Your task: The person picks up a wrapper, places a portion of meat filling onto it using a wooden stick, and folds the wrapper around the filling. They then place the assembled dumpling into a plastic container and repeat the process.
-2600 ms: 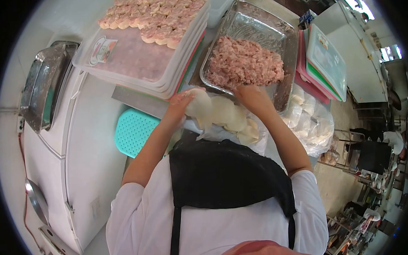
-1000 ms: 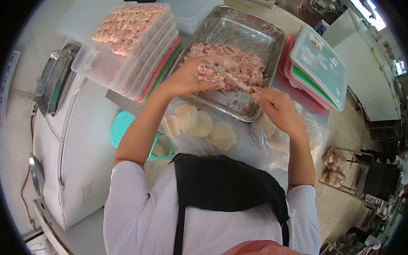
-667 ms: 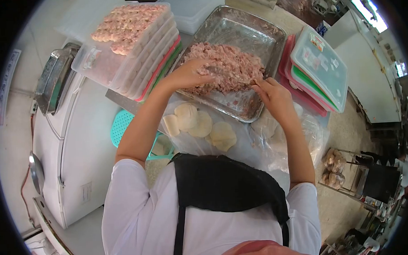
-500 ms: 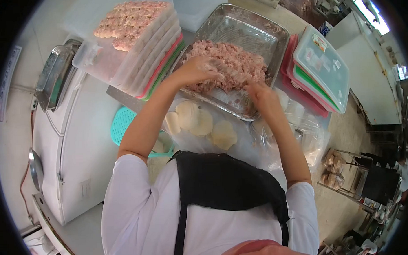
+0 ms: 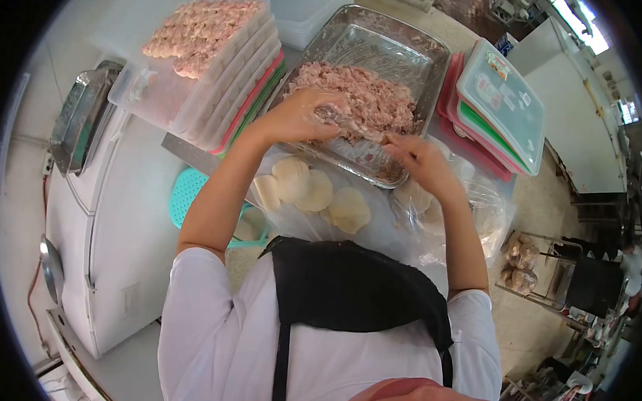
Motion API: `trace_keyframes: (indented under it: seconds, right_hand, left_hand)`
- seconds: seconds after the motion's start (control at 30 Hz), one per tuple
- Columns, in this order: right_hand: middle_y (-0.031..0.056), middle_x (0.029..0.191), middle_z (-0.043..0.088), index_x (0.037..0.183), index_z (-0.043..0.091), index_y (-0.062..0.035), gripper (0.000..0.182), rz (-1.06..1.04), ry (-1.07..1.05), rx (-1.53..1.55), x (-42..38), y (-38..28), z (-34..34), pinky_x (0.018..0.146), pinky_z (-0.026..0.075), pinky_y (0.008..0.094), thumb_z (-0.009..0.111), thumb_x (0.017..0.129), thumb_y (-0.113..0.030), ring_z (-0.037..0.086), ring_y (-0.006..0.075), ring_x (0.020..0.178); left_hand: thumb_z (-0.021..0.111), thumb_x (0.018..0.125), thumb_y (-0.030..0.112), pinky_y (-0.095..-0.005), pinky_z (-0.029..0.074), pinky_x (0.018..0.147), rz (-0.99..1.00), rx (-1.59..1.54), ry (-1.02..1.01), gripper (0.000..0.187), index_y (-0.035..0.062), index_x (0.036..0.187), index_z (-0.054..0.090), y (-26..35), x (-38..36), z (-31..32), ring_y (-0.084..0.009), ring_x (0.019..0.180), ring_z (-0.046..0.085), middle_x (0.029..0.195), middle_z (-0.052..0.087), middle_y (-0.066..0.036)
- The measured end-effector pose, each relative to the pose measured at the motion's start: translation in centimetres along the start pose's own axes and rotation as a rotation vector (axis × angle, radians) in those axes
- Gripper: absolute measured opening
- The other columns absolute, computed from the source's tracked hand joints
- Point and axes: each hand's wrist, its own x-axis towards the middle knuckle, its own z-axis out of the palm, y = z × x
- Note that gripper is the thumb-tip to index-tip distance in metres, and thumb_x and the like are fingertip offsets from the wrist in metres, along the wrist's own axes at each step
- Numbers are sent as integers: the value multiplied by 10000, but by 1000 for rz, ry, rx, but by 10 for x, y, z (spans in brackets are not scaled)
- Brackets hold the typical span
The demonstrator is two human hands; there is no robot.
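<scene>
Over the near-left edge of the metal tray [image 5: 385, 23], my left hand [image 5: 300, 118] is curled around a lump of minced meat [image 5: 326, 114]. Whether a wrapper lies beneath that lump is hidden by the fingers. My right hand [image 5: 420, 158] grips a thin spatula [image 5: 367, 132], its blade smeared with meat and pointing left at my left hand. Behind both hands a mound of minced meat [image 5: 374, 92] lies in the tray. Pale round dough wrappers [image 5: 313, 190] are spread on plastic in front of the tray.
Stacked clear containers [image 5: 218, 98] stand at the left, the top one holding rows of filled dumplings [image 5: 202, 31]. Lidded boxes and coloured lids [image 5: 501, 99] are piled at the right. A clear plastic bag [image 5: 477, 216] lies near my right forearm. A turquoise basket [image 5: 188, 194] sits below the table edge.
The spatula has come up from the meat beside the tray's near edge and now reaches across to my left hand. My left hand has turned and curled more.
</scene>
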Motion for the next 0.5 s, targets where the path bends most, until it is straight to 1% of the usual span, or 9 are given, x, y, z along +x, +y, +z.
trace_keyframes:
  seconds: [0.03,0.07,0.13,0.23,0.27,0.33,0.37,0.43,0.5]
  right_hand:
    - [154,940,657,1043,654,-31,237,-66,59,-86,1,0,-3,744,498,388,598,896,-208,631,330,859]
    - [151,911,648,1051,648,-44,236,-20,95,-201,-3,-4,-1,734,495,401,594,896,-214,627,333,845]
    - [144,855,631,1067,635,-71,235,63,170,-432,-5,-36,-1,714,488,429,586,898,-226,620,339,816]
    - [135,808,610,1109,614,-104,251,20,204,-286,-4,-7,35,695,482,442,589,893,-229,623,330,800]
    - [136,813,614,1103,624,-101,250,90,136,-359,-8,7,38,694,482,439,590,893,-231,622,332,801]
    - [136,821,621,1092,642,-96,249,211,8,-508,-12,36,21,692,483,434,592,893,-237,620,334,804]
    - [139,850,632,1090,649,-88,251,249,19,-469,-20,42,16,702,487,419,595,894,-235,625,329,816]
    - [145,907,655,1086,663,-73,257,321,34,-403,-33,34,1,723,497,389,603,895,-233,636,317,841]
    - [157,986,662,1094,667,-60,267,308,126,-77,-40,7,-15,758,496,357,603,901,-233,644,300,879]
  left_hand:
    - [725,754,313,-373,397,987,-41,-30,-5,431,30,1069,639,-4,0,2,-300,1146,528,1192,593,-136]
    - [723,761,328,-379,393,993,-81,-58,-10,439,32,1073,639,-8,0,3,-306,1155,522,1211,585,-139]
    - [714,775,360,-383,385,1005,-195,34,2,496,30,1131,613,-10,0,4,-309,1171,510,1259,552,-154]
    - [721,763,354,-376,395,1004,-302,17,4,595,-18,1200,563,12,0,2,-315,1179,520,1260,551,-208]
    - [726,753,343,-371,401,1000,-325,-15,-4,632,-42,1221,545,19,-1,1,-317,1178,528,1248,559,-231]
    - [720,761,333,-363,388,1015,-221,-52,49,663,-24,1275,501,-7,-9,6,-312,1211,504,1284,535,-223]
    - [717,765,327,-360,382,1022,-167,-67,62,680,-15,1303,480,-22,-13,6,-309,1227,492,1302,523,-219]
    - [718,760,313,-359,369,1036,-74,-43,96,702,16,1337,450,-12,-22,-4,-302,1256,467,1338,497,-199]
    - [721,753,302,-361,367,1037,10,-53,92,696,40,1340,456,14,-26,-14,-300,1260,463,1340,499,-184]
